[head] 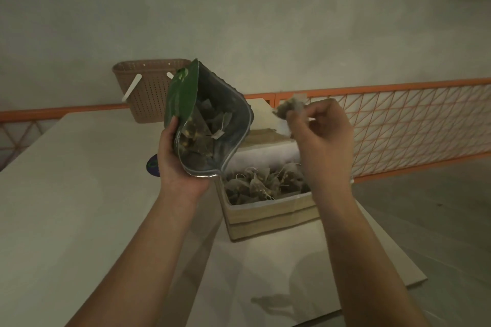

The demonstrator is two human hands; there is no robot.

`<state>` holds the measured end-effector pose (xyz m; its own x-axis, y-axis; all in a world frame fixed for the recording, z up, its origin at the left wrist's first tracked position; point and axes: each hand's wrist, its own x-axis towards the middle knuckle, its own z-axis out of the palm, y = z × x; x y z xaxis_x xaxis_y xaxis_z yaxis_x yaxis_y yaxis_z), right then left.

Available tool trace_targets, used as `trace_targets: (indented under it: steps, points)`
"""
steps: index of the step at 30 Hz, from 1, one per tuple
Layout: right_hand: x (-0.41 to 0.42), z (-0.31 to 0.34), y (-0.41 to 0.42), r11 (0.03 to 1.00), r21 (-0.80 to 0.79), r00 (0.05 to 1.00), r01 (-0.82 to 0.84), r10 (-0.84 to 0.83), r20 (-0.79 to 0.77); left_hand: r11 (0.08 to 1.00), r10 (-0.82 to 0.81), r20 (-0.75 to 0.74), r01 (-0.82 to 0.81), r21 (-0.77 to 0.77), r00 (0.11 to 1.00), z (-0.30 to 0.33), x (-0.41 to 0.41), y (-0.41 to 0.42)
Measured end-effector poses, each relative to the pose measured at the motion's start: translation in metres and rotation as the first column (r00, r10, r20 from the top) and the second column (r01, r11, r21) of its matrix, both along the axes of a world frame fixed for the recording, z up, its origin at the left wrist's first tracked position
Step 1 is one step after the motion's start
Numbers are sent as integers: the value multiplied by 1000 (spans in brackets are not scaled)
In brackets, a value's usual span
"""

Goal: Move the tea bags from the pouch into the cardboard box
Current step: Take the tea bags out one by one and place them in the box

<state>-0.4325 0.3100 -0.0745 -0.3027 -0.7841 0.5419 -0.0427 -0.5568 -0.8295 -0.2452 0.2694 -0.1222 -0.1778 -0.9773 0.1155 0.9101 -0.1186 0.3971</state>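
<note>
Handling of each tea bag is judged to call for a light pinch at a corner or string, since the mesh looks soft, nearly weightless and easily torn. One is pinched in the closed fingers of the right hand, raised above the cardboard box on the counter. The pouch, mouth gaping, is gripped by the left hand beside the box; more bags remain inside.

Woven basket on table; orange railing behind.
</note>
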Motion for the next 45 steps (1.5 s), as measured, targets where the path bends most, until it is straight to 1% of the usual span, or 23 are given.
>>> trace_targets:
  steps: [3,6,8,10,13,14,15,16,17,19,21,22,24,25,27,30,33,35,37,38,39,41,45]
  points:
    - [-23,-10,-18,986,152,978,66,-34,-204,1000,1,-9,-1,1,1000,1,-2,2]
    - [-40,-25,-37,942,303,920,144,-15,-392,1000,26,16,-26,-1,1000,2,-4,2]
    - [-47,-31,-44,916,360,869,176,28,-495,999,38,32,-37,-3,999,2,-5,1]
    - [-52,-37,-47,890,415,798,187,109,-593,999,39,42,-38,-5,998,2,-6,1]
    - [-56,-45,-49,847,495,694,193,239,-679,1000,24,46,-24,-4,999,2,-6,0]
    - [-56,-48,-49,844,498,671,198,253,-697,1000,19,44,-19,-2,999,2,-6,0]
    - [-55,-51,-49,858,469,659,209,231,-716,1000,14,41,-14,-2,999,2,-7,1]
    - [-52,-52,-47,881,417,670,224,172,-723,1000,10,37,-10,-4,999,2,-7,2]
    - [-48,-50,-44,907,353,704,229,96,-703,1000,10,34,-9,-5,999,2,-6,2]
    - [-32,-40,-31,957,231,822,176,-14,-570,1000,15,30,-15,-1,999,2,-6,2]
    - [-13,-27,-16,988,144,911,49,14,-411,1000,7,19,-7,4,1000,3,-5,3]
    - [-2,-21,-9,993,117,929,-20,61,-364,1000,6,19,-6,1,1000,4,-5,3]
    - [18,-15,-1,984,129,928,-127,164,-334,1000,21,26,-22,0,999,3,-5,4]
    - [28,-15,-1,978,152,915,-145,191,-355,999,37,31,-37,3,999,2,-5,4]
    - [46,-20,-4,978,176,886,-110,177,-428,997,72,59,-73,18,996,-1,-4,4]
    - [67,-26,-10,992,120,855,32,35,-518,993,105,91,-110,51,990,-2,-1,5]
    - [82,-28,-12,974,-30,742,223,-190,-643,990,116,66,-120,69,991,0,0,9]
    - [90,-27,-12,940,-110,666,323,-308,-679,988,125,66,-130,79,990,0,-1,12]
    - [95,-26,-13,916,-158,623,369,-370,-689,987,135,57,-140,85,989,1,-2,15]
    - [97,-26,-14,912,-171,619,372,-381,-687,986,136,53,-140,84,989,1,-1,16]
    - [97,-27,-15,914,-176,626,365,-382,-680,987,131,49,-135,82,990,1,-1,16]
    - [94,-28,-16,928,-171,674,332,-360,-644,991,115,44,-118,71,992,1,0,15]
    - [79,-27,-15,970,-134,825,202,-243,-510,994,98,71,-100,32,993,1,3,13]
